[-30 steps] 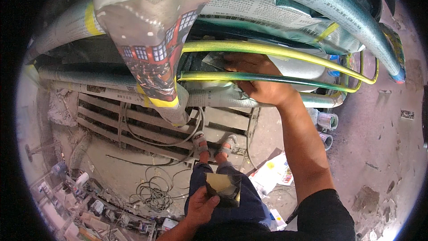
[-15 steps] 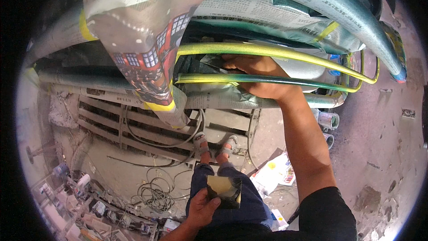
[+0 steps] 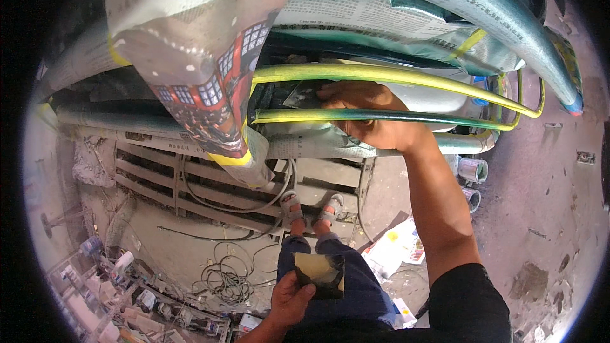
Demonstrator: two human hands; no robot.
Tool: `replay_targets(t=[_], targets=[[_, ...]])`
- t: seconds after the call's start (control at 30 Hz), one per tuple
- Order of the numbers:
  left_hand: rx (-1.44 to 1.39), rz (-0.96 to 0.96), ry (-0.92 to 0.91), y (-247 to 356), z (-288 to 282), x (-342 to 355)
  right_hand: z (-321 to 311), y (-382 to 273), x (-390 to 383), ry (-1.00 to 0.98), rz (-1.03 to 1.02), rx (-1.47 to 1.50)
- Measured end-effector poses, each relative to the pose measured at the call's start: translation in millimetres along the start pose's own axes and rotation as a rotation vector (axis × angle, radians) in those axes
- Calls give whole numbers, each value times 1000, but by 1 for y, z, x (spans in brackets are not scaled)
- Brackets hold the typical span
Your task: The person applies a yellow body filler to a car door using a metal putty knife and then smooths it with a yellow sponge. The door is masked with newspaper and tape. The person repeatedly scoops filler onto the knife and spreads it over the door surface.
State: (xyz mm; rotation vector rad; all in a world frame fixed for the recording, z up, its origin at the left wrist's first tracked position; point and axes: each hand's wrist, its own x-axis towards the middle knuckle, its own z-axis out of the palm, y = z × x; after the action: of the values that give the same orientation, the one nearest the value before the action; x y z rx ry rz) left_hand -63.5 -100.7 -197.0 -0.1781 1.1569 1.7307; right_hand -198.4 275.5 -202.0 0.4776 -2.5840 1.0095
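Note:
My left hand (image 3: pixel 290 300) is closed at its edge on a small square plate (image 3: pixel 319 275), smeared pale yellow and dark, above my thighs. My right hand (image 3: pixel 375 111) reaches into a frame of curved tubes, passing behind the lower green-and-yellow tube (image 3: pixel 381 115) and below the upper yellow tube (image 3: pixel 387 76). Its fingers are bent and pinch a thin dark flat blade (image 3: pixel 301 96), which points left toward a dark surface behind the tubes. Part of the fingers and blade is hidden or in shadow.
Newspaper masking (image 3: pixel 356 9) and yellow tape (image 3: pixel 470 43) cover much of the frame. A printed paper flap (image 3: pixel 210 44) hangs at left. Below lie a wooden pallet (image 3: pixel 203 178), coiled cable (image 3: pixel 229 279), paper sheets (image 3: pixel 391 248) and open cans (image 3: pixel 473 170). Clutter (image 3: pixel 133 305) fills the lower left.
My right hand and the blade have shifted slightly down between the tubes. My left hand still holds the plate in nearly the same place. The whole view has moved a little.

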Motion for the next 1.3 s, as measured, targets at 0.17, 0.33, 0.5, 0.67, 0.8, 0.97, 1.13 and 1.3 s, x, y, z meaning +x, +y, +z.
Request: replay_targets(t=[0.17,0.33,0.5,0.67,0.8,0.97,1.13,1.3], targets=[[148,-18,69,8,2,4,0,-8,-18,-58,210,1],[16,-37,51,8,5,7,-4,-11,-25,-59,147,-104],[-69,6,-8,12,11,13,-23,-38,-34,-85,102,-278],[63,-9,-21,9,8,16,-37,-68,-58,-147,245,-287],[42,-17,56,14,18,22,-44,-98,-86,-126,295,-327],[-314,-14,12,43,52,49,-26,-148,-134,276,464,387],[-346,60,-88,47,81,69,13,-206,-159,583,543,1050],[-233,98,-121,59,93,83,26,-214,-191,475,770,862]])
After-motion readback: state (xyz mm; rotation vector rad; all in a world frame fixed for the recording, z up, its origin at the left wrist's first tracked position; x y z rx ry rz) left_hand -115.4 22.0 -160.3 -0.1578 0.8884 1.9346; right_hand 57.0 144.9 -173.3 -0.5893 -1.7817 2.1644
